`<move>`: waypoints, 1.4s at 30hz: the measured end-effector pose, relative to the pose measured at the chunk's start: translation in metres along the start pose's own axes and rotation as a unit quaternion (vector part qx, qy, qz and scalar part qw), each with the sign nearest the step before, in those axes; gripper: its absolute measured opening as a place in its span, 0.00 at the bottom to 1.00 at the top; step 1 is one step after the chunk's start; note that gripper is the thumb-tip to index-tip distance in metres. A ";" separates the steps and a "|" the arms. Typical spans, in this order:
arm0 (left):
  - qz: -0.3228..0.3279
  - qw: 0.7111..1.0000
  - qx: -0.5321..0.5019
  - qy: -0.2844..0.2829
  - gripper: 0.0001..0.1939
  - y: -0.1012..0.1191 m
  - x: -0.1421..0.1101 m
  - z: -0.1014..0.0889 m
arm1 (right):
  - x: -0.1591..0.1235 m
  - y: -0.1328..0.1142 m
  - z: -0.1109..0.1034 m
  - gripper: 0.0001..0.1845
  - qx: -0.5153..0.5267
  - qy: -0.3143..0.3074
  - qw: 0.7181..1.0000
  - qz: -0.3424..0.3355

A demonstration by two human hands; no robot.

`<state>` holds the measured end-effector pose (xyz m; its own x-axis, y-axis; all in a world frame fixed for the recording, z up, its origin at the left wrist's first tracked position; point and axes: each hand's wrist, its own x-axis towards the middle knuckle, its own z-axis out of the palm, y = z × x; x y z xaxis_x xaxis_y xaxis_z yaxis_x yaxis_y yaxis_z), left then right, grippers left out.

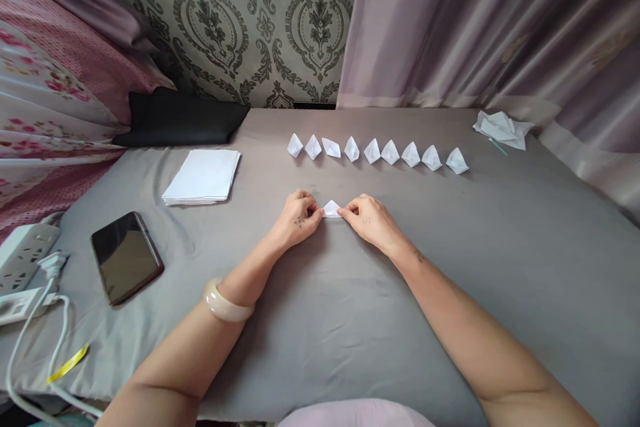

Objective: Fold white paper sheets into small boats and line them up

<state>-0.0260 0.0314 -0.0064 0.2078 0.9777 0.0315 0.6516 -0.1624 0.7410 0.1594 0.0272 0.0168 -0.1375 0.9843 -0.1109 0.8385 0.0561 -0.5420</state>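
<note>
A small folded white paper piece (331, 209) lies on the grey cloth between my two hands. My left hand (299, 217) pinches its left end with curled fingers. My right hand (367, 219) pinches its right end the same way. A pale bangle (226, 303) sits on my left wrist. Behind the hands, a row of several finished folded white paper shapes (377, 152) stands across the cloth.
A stack of white paper sheets (203, 177) lies to the left, a black phone (126, 256) nearer me, a white power strip with plugs (23, 260) at the left edge. Crumpled white paper (501, 129) lies far right. A black cushion (180, 119) rests by the wall.
</note>
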 end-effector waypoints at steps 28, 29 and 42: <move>0.144 0.969 0.198 -0.021 0.15 0.002 -0.008 0.001 | 0.005 0.024 -0.007 0.08 0.079 -0.015 0.997 0.009; 0.160 0.961 0.225 -0.025 0.17 0.004 -0.009 0.002 | 0.005 0.025 -0.007 0.08 0.099 -0.013 0.995 0.015; 0.209 0.910 0.357 -0.028 0.19 0.013 -0.024 -0.005 | -0.035 -0.008 0.021 0.16 -0.094 0.077 0.972 -0.200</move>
<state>-0.0261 0.0063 0.0062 0.5695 0.8059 0.1617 0.8114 -0.5827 0.0467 0.1466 -0.0107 0.0077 -0.4045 0.8898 0.2114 0.8173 0.4554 -0.3531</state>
